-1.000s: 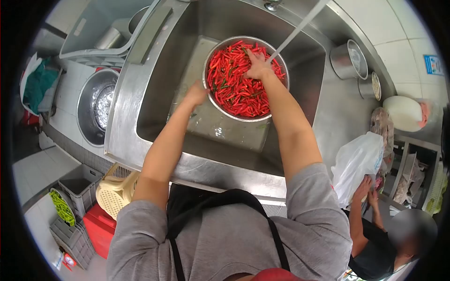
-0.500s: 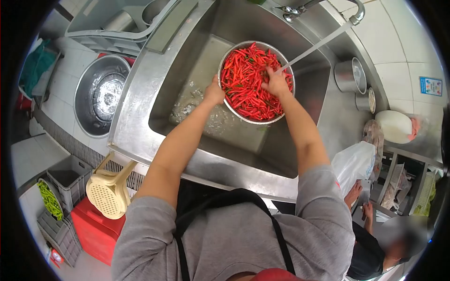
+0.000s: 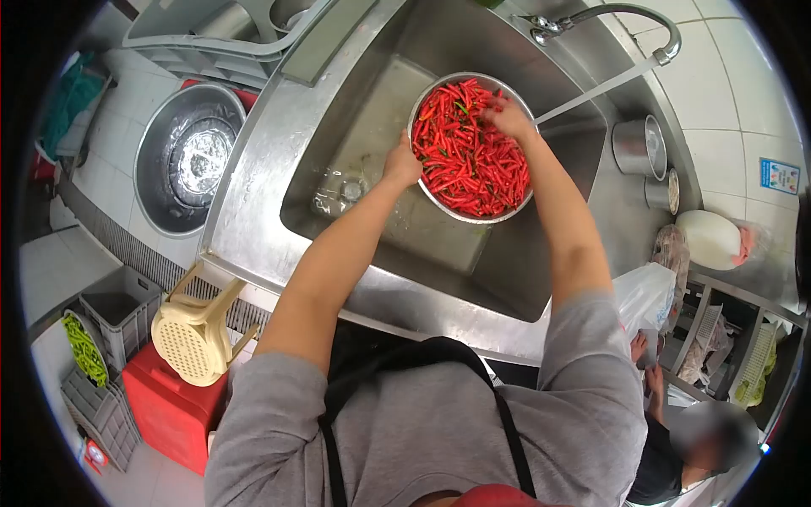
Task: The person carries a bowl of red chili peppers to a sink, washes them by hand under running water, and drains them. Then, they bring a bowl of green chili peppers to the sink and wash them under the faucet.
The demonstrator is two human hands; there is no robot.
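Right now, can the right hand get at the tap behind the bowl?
Probably yes. The right hand lies on the chillies at the far rim of the bowl, and the tap stands just beyond it; nothing stands between them.

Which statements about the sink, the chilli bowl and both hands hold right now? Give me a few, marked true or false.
1. The left hand holds the near rim of the round steel bowl filled with red chillies. True.
2. The right hand rests on the counter outside the sink. False: it is over the bowl's far side, on the chillies.
3. A stream of water runs from the curved steel tap toward the bowl. True.
4. The bowl stands on the floor. False: it is inside the deep steel sink.
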